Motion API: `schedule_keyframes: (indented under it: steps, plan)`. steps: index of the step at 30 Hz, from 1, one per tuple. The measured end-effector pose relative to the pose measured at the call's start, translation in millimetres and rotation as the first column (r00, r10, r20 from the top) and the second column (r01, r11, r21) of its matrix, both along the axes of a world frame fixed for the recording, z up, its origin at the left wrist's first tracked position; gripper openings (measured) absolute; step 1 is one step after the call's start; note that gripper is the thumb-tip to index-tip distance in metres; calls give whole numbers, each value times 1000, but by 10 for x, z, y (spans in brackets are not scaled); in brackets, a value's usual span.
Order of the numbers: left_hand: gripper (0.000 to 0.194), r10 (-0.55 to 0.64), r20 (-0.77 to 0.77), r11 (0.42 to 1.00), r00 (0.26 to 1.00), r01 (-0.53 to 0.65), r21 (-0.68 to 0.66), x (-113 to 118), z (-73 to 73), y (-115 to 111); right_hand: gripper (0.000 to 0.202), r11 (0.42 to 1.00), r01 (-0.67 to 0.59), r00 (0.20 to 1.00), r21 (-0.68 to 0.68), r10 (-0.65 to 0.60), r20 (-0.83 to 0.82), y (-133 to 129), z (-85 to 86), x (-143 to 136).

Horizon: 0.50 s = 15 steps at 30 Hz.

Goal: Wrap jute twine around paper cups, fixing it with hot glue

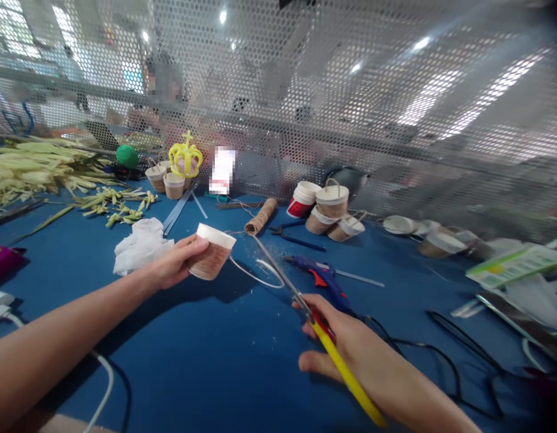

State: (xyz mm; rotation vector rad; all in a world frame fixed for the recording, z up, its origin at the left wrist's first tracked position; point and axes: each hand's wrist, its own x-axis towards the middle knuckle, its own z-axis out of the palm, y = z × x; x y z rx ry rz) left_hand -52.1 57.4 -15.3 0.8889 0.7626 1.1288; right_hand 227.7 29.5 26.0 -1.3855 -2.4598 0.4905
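A tapered cup (210, 260) with a rough brown side and smooth white rim is pinched between the thumb and fingers of the left hand (181, 261), above the blue surface (206, 361). By the partly curled right hand (346, 337), scissors (329, 344) with slim metal blades are held, pointed towards a roll of twine (263, 216).

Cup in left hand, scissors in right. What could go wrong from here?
1. The left hand pinches the cup at one side, so a hard bump might twist it.
2. The scissors in the right hand point across by the white cord; closing there might nick it.
3. The glue gun lies close to the blades; a sideways swing could knock it.
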Motion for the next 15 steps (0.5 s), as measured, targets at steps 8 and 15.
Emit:
schedule_keyframes:
  steps: [8,15]
  plan:
    - [38,131,183,991,974,-124,-49,-67,-29,62,36,960,-120,942,-251,190,277,-100,-50,-125]
    - [41,85,114,989,990,-97,109,-17,-58,41,20,981,-113,915,-155,163,369,-37,61,-226]
